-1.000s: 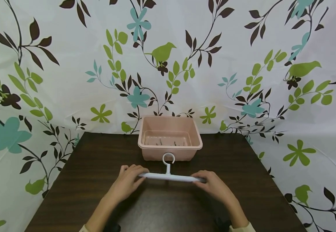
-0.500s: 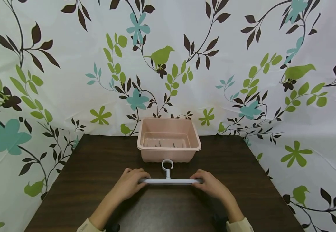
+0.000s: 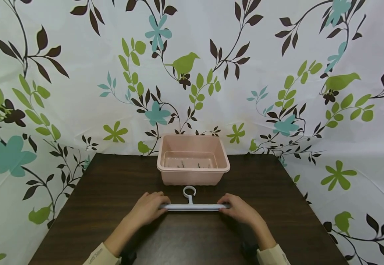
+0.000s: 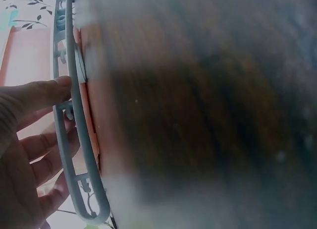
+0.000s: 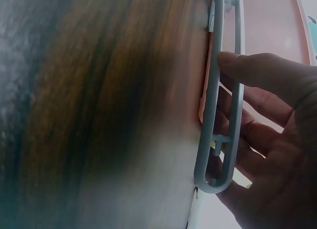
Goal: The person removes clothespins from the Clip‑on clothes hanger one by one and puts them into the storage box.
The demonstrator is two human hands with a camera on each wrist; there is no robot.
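Note:
A light grey plastic hanger (image 3: 193, 207) spans the gap between my two hands, its round hook (image 3: 189, 191) pointing away toward the tub. My left hand (image 3: 149, 208) grips one end and my right hand (image 3: 242, 210) the other. In the left wrist view the hanger's body (image 4: 78, 140) is a long narrow loop with small pegs and crossbars; the thumb lies on one side, the fingers behind. The right wrist view has the same hold on the opposite rounded end (image 5: 213, 185). Whether the hanger touches the table, I cannot tell.
Just beyond the hook stands a pink plastic tub (image 3: 193, 177) with a few small dark items (image 3: 199, 165) low inside it. The dark wood table (image 3: 119, 176) ends at a white printed sheet (image 3: 79, 92) with leaves, flowers and birds.
Both hands have brought the hanger slightly down and toward me. It now lies more level, and its hook has tipped lower and a little left. The tub stays put.

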